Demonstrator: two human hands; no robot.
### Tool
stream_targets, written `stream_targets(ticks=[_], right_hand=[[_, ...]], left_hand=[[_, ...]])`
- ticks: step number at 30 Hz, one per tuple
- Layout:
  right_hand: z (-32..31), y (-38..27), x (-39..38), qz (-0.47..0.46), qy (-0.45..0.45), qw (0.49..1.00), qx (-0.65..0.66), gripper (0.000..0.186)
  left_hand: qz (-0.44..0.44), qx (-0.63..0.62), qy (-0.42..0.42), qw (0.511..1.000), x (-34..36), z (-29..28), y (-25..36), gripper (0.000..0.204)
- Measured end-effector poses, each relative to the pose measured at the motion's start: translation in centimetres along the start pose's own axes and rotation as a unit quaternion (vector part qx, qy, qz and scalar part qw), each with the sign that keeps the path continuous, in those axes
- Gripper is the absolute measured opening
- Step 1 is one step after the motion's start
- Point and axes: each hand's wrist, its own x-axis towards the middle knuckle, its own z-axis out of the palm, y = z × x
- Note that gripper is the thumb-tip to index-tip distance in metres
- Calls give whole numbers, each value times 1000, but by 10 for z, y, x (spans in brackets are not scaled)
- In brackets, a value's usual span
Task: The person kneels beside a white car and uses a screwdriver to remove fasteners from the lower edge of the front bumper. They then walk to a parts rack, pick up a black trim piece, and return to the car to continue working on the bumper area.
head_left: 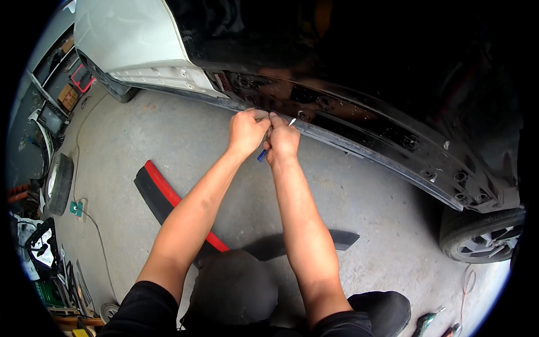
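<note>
My left hand [247,132] is closed, its fingertips pinched together at the lower edge of the car's sill [359,147]. What they pinch, if anything, is hidden. Right beside it, my right hand [284,141] wraps round a slim tool [262,155] with a blue end below the fist and a pale tip above it; its exact kind is not clear. Both hands nearly touch under the black door [269,39]. Along the bare sill run several round holes or clips, some with whitish bits about them.
A black trim strip with a red edge [164,182] lies on the concrete floor, with another dark strip [343,240] nearby. The car's wheel [477,238] stands at right. A loose tyre [60,182], a cable and shelves line the left; a green power tool [425,324] lies lower right.
</note>
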Motion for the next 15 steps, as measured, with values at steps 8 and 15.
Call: stream_targets(ticks=[8, 15], right_hand=[[3, 7, 3, -33, 29, 999, 28, 15], [-4, 15, 9, -78, 58, 995, -23, 14]], left_hand=[[-19, -80, -29, 996, -7, -1, -10, 18], [-138, -133, -7, 981, -1, 5, 10, 19]])
